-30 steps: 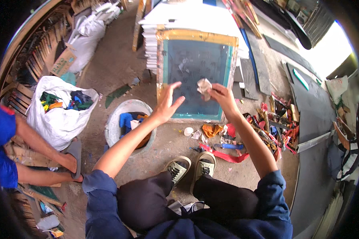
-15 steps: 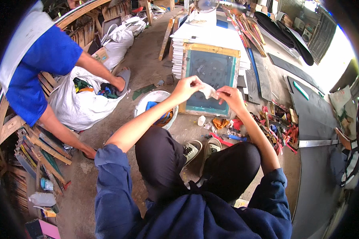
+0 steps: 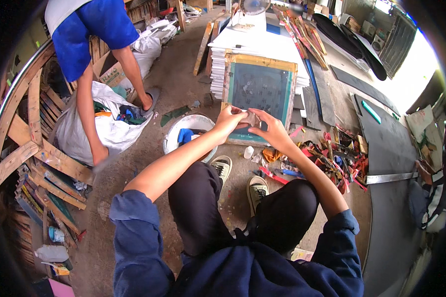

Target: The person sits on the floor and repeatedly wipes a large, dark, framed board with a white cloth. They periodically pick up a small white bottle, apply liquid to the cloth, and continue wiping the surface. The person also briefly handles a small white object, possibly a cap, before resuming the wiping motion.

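Pale crumpled scrap, held aloft
Remotely, I clamp it between left grip and right grip, near the framed screen.

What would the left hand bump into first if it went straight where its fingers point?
The left hand would meet the crumpled pale scrap first, right there in front of it, then probably the right hand just beyond. Depth is hard to judge from this one view.
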Demonstrator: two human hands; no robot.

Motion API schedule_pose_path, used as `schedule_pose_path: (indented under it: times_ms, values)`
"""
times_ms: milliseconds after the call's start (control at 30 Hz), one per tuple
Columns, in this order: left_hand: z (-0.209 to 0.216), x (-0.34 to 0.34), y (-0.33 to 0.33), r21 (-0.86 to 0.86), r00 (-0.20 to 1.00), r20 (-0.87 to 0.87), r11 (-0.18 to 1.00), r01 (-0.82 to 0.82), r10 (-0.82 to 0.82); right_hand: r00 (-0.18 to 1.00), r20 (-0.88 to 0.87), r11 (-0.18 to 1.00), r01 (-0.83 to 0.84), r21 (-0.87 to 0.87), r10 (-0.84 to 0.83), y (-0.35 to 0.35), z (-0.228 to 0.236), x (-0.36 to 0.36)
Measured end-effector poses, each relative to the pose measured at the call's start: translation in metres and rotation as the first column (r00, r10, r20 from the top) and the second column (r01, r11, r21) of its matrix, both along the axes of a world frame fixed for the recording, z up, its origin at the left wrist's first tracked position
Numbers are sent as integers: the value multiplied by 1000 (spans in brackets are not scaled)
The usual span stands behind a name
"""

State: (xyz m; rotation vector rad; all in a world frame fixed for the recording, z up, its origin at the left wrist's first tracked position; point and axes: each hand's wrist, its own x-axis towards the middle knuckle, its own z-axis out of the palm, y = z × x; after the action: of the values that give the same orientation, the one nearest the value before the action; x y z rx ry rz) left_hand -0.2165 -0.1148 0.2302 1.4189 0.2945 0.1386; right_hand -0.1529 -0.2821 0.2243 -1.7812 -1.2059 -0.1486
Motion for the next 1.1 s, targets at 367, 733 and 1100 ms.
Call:
schedule_pose_path:
  times_ms: [367,733,1100]
  values:
    - [-65,31,36,169,972,-226,981,99,-59,920,-258,930,216,-298,-296,-5,-69,66]
    - [-272,70,5,782,957,-160,561,273,-243,665,-614,883,154,-444,-425,-63,-221,112]
    - [-298,75,-17,785,947,-144,549,286,-286,355,-903,941,314,-129,-242,-56,-220,99]
